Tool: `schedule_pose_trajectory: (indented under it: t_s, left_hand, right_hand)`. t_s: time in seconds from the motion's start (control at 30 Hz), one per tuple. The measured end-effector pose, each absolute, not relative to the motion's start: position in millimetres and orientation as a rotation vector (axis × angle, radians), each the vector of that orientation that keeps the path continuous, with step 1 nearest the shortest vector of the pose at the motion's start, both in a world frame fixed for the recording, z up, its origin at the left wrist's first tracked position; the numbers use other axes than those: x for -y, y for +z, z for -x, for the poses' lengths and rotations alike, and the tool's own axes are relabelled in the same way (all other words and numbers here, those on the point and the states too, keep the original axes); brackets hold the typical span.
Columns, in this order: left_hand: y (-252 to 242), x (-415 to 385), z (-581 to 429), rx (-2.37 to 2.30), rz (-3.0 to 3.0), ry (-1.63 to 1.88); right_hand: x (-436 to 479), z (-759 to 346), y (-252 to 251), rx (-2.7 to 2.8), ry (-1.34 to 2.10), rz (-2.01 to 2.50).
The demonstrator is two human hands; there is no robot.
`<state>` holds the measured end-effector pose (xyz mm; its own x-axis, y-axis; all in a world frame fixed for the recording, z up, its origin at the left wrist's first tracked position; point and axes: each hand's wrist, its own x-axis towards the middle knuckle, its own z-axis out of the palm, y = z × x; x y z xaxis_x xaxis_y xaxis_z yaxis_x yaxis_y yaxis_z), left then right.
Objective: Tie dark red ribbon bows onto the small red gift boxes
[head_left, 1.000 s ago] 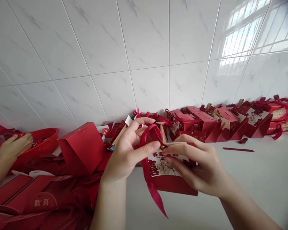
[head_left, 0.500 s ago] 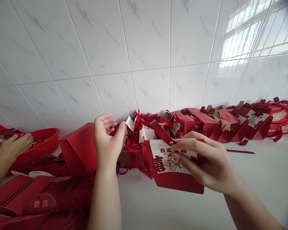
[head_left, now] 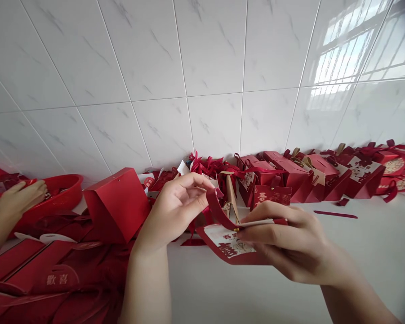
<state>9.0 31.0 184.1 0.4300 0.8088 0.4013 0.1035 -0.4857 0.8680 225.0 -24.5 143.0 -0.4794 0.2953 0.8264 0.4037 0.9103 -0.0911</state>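
My right hand point(head_left: 290, 243) is closed on a red gift box point(head_left: 252, 258) with a white printed panel showing a cartoon figure and Chinese characters. The box is tilted, its panel turned upward. A dark red ribbon strap point(head_left: 219, 215) curves up from a small gold stud point(head_left: 236, 230) at my right fingertips. My left hand point(head_left: 175, 204) has its thumb and forefinger closed around the strap's free end. Behind both hands lies a heap of red ribbons and card pieces point(head_left: 207, 164), partly hidden by my left hand.
Folded red boxes point(head_left: 290, 173) line the tiled wall on the right. On the left stand a tall red box point(head_left: 116, 202) and flat red cartons point(head_left: 40, 265). Another person's hand point(head_left: 23, 200) works over a red basin point(head_left: 67, 189). A loose ribbon strip point(head_left: 335, 214) lies on the white table point(head_left: 256, 297).
My left hand has moved right and its fingers have closed on the strap's end. The gift box has tipped back in my right hand, and the strap now stands up from it.
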Motion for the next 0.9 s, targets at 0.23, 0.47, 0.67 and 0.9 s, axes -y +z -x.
schedule_pose_trajectory:
  t_s: [0.23, 0.47, 0.67, 0.9]
  left_hand:
    - [187.2, -1.9, -14.5, -0.680, -1.909, 1.101]
    - [190.2, 14.8, -15.2, -0.665, -1.902, 1.061]
    - [189.6, 15.6, -14.5, -0.652, -1.908, 1.028]
    - [190.1, 14.8, -13.3, -0.630, -1.929, 1.000]
  right_hand:
    - [27.1, -225.5, 143.0, 2.095, -0.233, 0.457]
    - [32.0, -225.2, 146.6, 2.100, -0.247, 0.423]
    - [33.7, -224.0, 148.1, 2.105, -0.231, 0.383]
    - [33.9, -224.6, 149.9, 2.109, -0.258, 0.390]
